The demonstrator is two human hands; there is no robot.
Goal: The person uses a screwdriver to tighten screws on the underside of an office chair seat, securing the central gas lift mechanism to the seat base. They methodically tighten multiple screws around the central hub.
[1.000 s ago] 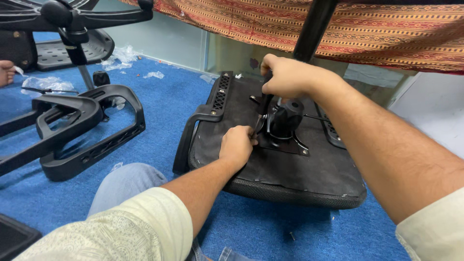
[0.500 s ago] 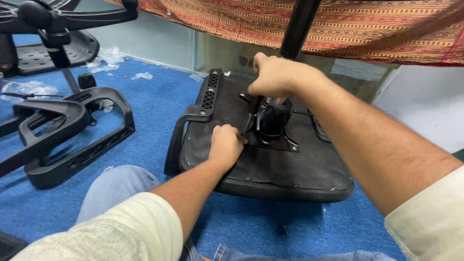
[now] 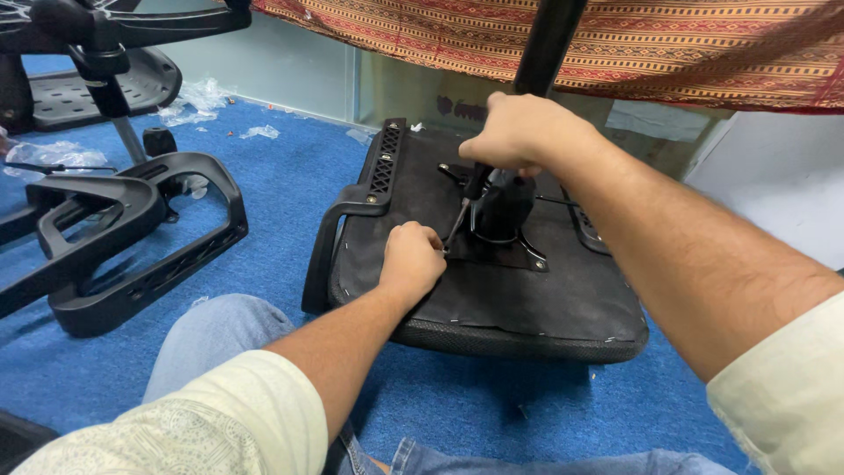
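- The upturned black fabric-covered office chair seat (image 3: 527, 299) lies underside-up on the blue carpet floor (image 3: 281, 202), straight in front of the person's knees in blue jeans (image 3: 211, 339).
- A black metal mechanism plate with a stubby cylinder housing (image 3: 501, 215) sits bolted at the middle of the seat's underside.
- The right hand (image 3: 526, 132) is closed in a fist over the top of that housing, fingers curled around the upper end of a thin dark metal tool (image 3: 459, 220), probably a hex key, though its shape is hard to make out.
- The tool slants down from the right hand to the plate's near-left corner.
- The left hand (image 3: 411, 261) rests on the seat just beside the tool's lower end, fingers folded into a loose fist; whether it pinches anything cannot be told.
- A black plastic armrest loop (image 3: 356, 211) is fixed to the seat's left edge.
- Loose black plastic chair frame parts (image 3: 132, 237) lie on the carpet, well apart to the left.
- A red-and-gold striped woven cloth (image 3: 668, 44) hangs across the top of the view.
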